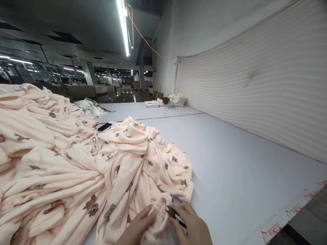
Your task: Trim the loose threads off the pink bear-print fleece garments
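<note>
At the bottom of the view, my left hand [138, 227] is closed on the bunched cuff [161, 212] of a pale pink fleece garment [135, 163] printed with small brown bears. My right hand [192, 226] grips dark thread snips [174, 214], whose tips touch or nearly touch the cuff. Whether the blades are apart is too small to tell. The rest of the garment spreads away from me over the table, its round neckline [134, 134] facing up.
A large heap of similar pink garments [30, 119] covers the left side. A phone [104, 127] lies behind the garment. Farther back are white cloth scraps [89, 106] and stacked folded pieces [176, 100] on the pale tabletop [230, 163]. A striped cloth sheet [242, 88] hangs along the right.
</note>
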{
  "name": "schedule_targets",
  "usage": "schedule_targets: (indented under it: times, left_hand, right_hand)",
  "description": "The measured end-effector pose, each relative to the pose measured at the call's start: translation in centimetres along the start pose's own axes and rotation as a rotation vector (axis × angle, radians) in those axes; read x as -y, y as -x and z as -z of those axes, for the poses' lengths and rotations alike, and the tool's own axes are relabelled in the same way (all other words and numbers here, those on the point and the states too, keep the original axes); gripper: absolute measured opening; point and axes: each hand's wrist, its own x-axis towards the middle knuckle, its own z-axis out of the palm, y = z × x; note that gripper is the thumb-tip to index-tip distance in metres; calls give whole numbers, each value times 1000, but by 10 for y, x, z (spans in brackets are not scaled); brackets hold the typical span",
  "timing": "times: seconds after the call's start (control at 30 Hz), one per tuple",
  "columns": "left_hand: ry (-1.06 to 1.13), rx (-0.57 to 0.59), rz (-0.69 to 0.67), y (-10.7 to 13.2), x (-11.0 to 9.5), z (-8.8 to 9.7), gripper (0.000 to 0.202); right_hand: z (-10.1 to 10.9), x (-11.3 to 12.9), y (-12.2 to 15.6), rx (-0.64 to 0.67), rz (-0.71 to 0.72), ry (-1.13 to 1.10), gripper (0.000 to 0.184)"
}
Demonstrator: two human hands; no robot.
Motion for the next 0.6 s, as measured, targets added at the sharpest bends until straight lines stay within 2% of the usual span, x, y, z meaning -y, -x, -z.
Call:
schedule_targets:
  times: [0.07, 0.17, 0.3, 0.43, 0.5, 0.6]
  left_hand:
    - [-68, -13, -44, 0, 5, -2, 37]
    - [-56, -71, -81, 0, 13, -6, 33]
    - [0, -36, -24, -3, 22, -5, 29]
    - [-43, -45, 1, -9, 24, -5, 32]
    - [-17, -105, -19, -9, 23, -9, 34]
    - [-20, -227, -59, -5, 23, -16, 39]
  right_hand:
    - [0, 1, 0, -59, -10, 11, 25]
    - [-7, 2, -1, -184, -90, -147, 13]
    - [-27, 0, -9, -262, -214, -366, 13]
    - [-40, 3, -17, -333, -169, -383, 10]
    - [-39, 7, -18, -322, -152, -396, 12]
    - [-33, 12, -13, -228, -129, -436, 16]
